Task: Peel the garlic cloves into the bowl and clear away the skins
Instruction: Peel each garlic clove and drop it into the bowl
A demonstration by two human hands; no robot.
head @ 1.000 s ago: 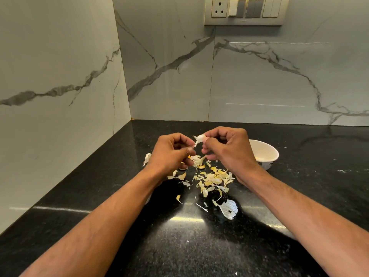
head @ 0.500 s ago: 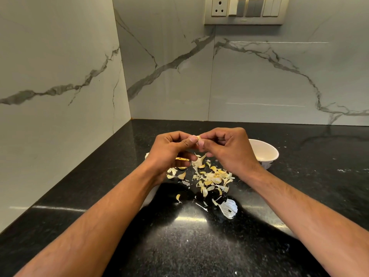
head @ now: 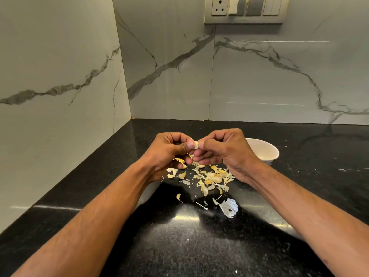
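Both hands meet above the black counter and pinch one small pale garlic clove [head: 196,144] between their fingertips. My left hand [head: 168,151] holds it from the left with the thumb on top, and a yellowish skin also sits under its lower fingers. My right hand [head: 223,149] pinches the clove from the right. A scatter of yellow and white garlic skins [head: 211,177] lies on the counter just below the hands. A white bowl [head: 266,151] stands behind my right hand, partly hidden by it.
The black granite counter [head: 179,246] ends at marble walls on the left and at the back. A larger white papery skin [head: 229,207] lies nearer to me. A switch panel [head: 245,9] is on the back wall.
The white skin flap seen sticking up from the clove a second ago is gone. The hands have drawn closer together around the clove and stay at the same spot.
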